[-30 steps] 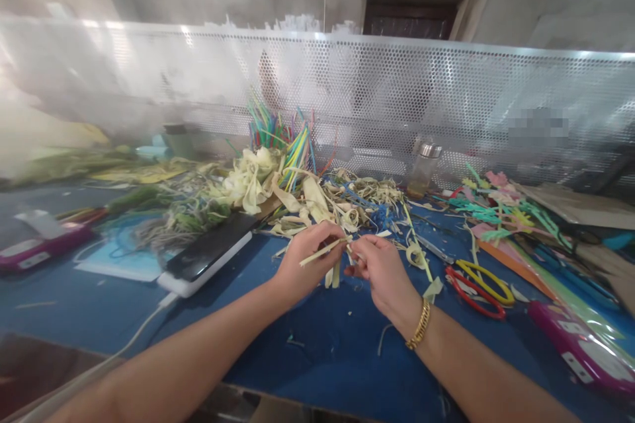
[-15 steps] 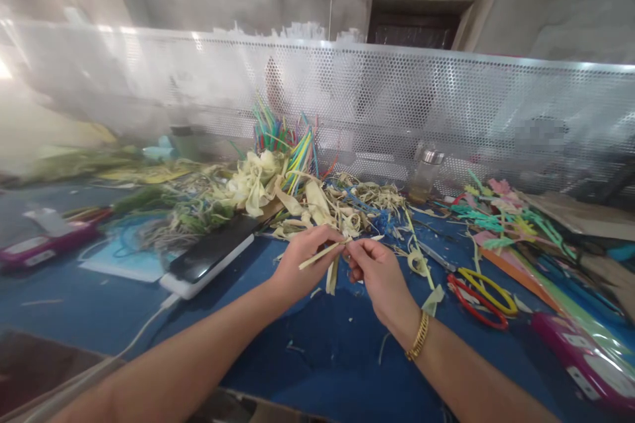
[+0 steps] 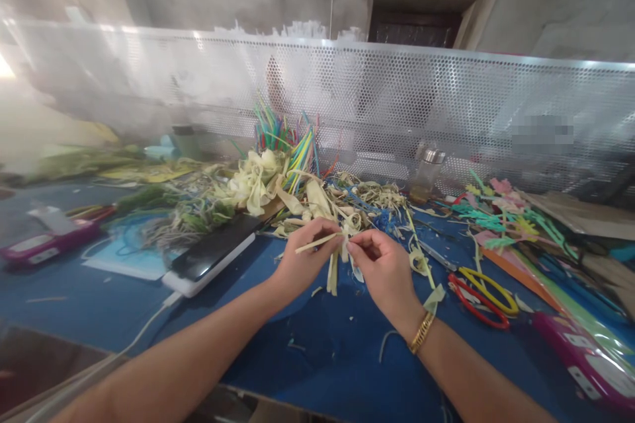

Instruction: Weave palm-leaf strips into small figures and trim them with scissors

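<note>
Left of the scissors, the left hand pinches a strip; the right hand is narrowed, its hold unclear. A firm left pinch should prevent slipping.

Over the blue counter, the left hand pinches a pale strip, the right hand just beside. Scissors lie right, a dark phone left, a perforated panel far behind.
</note>
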